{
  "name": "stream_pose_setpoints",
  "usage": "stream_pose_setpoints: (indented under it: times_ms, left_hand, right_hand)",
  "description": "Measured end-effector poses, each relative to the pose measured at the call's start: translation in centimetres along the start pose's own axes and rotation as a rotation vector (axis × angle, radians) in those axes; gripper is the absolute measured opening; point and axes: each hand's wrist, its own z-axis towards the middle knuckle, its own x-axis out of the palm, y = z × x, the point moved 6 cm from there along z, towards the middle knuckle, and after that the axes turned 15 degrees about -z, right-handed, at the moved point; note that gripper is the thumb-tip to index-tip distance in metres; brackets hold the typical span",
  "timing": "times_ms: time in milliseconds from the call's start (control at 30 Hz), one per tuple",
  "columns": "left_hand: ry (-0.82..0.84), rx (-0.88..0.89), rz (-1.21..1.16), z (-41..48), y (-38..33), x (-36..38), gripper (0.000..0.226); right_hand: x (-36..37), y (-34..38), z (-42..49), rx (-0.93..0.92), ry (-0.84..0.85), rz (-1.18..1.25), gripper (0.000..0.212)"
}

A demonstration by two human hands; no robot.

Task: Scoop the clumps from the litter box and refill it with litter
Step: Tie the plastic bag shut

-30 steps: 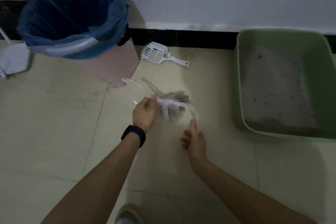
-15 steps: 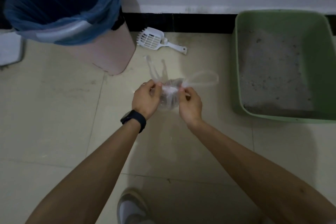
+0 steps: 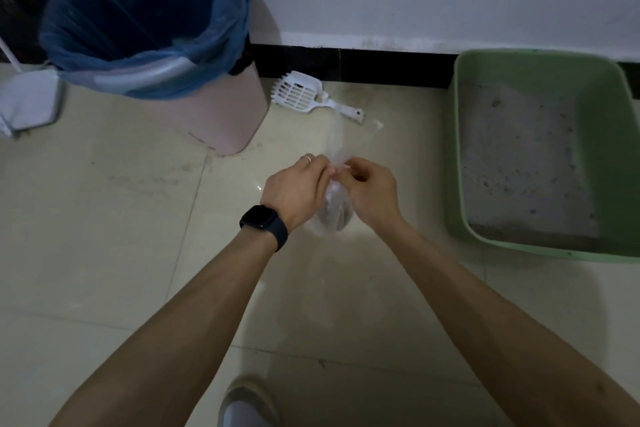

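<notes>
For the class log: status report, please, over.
Both hands, left and right, grip clear bag neck. Scoop on floor. Litter box unobstructed.

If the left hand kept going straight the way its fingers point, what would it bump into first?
The left hand points up and to the right, at the clear plastic bag it already pinches with the right hand. Beyond the bag, that line probably reaches the white scoop on the floor, though depth is hard to judge.

left hand (image 3: 294,189): fingers pinched | right hand (image 3: 372,191): fingers pinched | hands nearly touching, forearms converging
</notes>
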Motion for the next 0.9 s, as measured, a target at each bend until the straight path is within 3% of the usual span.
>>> stream_pose_setpoints:
  times_ms: [167, 267, 367, 433, 567, 633, 800, 900]
  left_hand:
    - [0.153, 0.059, 0.223, 0.1, -0.3, 0.7, 0.029]
    - [0.206, 0.041, 0.297, 0.2, -0.3, 0.6, 0.025]
    - [0.183, 0.084, 0.343, 0.5, -1.0, 0.6, 0.03]
    - [0.159, 0.051, 0.22, 0.6, -1.1, 0.5, 0.035]
    - [0.116, -0.255, -0.468, 0.5, 1.3, 0.7, 0.025]
    - [0.177, -0.373, -0.679, 0.2, 2.2, 1.6, 0.015]
    - [0.224, -0.5, -0.897, -0.2, 3.5, 2.0, 0.007]
    - [0.238, -0.577, -0.973, -0.2, 4.0, 1.8, 0.008]
  right_hand:
    - [0.4, -1.2, 0.7, 0.058, 0.154, 0.003, 0.015]
    - [1.5, -0.8, 0.0, 0.094, 0.307, 0.182, 0.022]
    - [1.3, -1.1, 0.3, 0.152, 0.208, 0.155, 0.033]
    - [1.0, -1.7, 0.9, 0.234, 0.151, 0.237, 0.026]
    - [1.1, -2.3, 1.2, 0.381, 0.229, 0.576, 0.018]
    - [1.5, -2.2, 0.8, 0.419, 0.297, 0.702, 0.016]
    - [2.3, -2.1, 0.0, 0.473, 0.439, 0.874, 0.016]
    - [2.2, -1.4, -0.4, 0.384, 0.579, 0.819, 0.015]
